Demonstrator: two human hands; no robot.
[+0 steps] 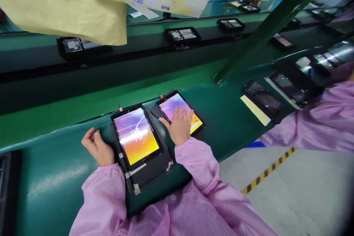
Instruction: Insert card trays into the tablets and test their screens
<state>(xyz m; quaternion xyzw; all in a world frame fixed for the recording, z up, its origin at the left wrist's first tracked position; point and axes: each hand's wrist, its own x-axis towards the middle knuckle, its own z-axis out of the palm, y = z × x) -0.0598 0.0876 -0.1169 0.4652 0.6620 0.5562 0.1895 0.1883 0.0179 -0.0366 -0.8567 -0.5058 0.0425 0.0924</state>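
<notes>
Two lit tablets lie side by side on the green bench. My right hand (pixel 179 127) is spread flat over the screen of the right tablet (pixel 173 102), fingers apart, covering part of its purple and yellow picture. The left tablet (pixel 138 132) shows a clock on a similar background and rests on a black holder (pixel 152 173) with worn tape at its edges. Just left of that tablet, my left hand (pixel 99 149) is held loosely half-curled above the bench, with nothing visible in it. Small orange (pixel 161 96) and pink tabs (pixel 121 109) stick up at the tablets' top edges.
Beyond the green bench (pixel 61 177), a dark conveyor (pixel 132 49) carries open devices in black trays (pixel 182 35). Yellow sheets (pixel 69 11) hang overhead. A slanted green post (pixel 257 37) stands at right, near dark tablets (pixel 262 97) and a co-worker's pink sleeve (pixel 312 118). Another person works opposite.
</notes>
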